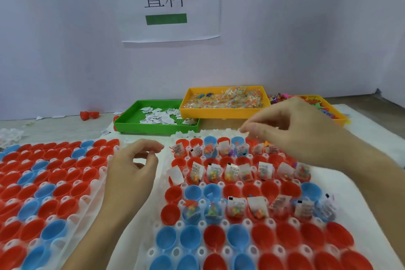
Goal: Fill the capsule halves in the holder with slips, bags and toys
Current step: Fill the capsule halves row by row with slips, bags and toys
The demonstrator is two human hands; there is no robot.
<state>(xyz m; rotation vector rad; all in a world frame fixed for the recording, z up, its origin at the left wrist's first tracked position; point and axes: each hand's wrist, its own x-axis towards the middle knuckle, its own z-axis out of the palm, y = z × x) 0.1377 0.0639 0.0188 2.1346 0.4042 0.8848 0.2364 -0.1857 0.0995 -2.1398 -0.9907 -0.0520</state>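
Pale surface (372, 136) w/ white padding is seen under two white holders. Nearest, the right holder (173, 184) carries red & blue capsule halves (190, 237); front rows are bare, mid rows already hold slips (257, 203) and bags (213, 174). Left holder (96, 190) has bare halves only. Left hand (133, 173) is held loosely curled between the holders, nothing gripped. Right hand (291, 129) is raised over the far row, fingertips pinched; whether anything is held can't be told. Slips are judged light & floppy, best pinched at an edge; bags soft, slippery, taken by the top. Farther back: green tray (131, 123) w/ slips, yellow tray (219, 113) w/ bags, orange tray (337, 114) w/ toys. Wall sign (171, 2) behind.
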